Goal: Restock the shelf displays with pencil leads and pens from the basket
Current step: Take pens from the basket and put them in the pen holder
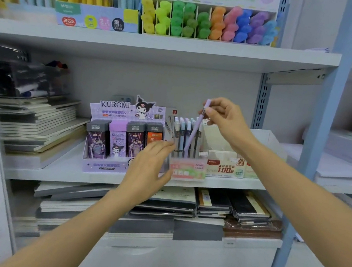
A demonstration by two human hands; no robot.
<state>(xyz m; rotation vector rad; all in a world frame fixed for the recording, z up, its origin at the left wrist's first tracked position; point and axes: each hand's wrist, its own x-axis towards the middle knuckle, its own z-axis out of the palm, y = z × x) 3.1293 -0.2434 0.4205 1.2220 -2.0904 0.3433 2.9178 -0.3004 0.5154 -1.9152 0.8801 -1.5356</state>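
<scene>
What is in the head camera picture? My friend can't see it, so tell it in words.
A person's right-hand grip pinches a purple pen, tilted, its tip down in a clear pen holder on a shelf. The left-hand grip, fingers straight, reaches to the holder's left side, next to a purple box of pencil leads.

Noted matt plastic pen; clear glossy plastic pen box; glossy printed card Kuromi display left of box.

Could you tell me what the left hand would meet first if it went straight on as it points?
Probably the left side of the clear pen holder; fingertips of the left hand look almost on it, though depth is unclear.
</scene>
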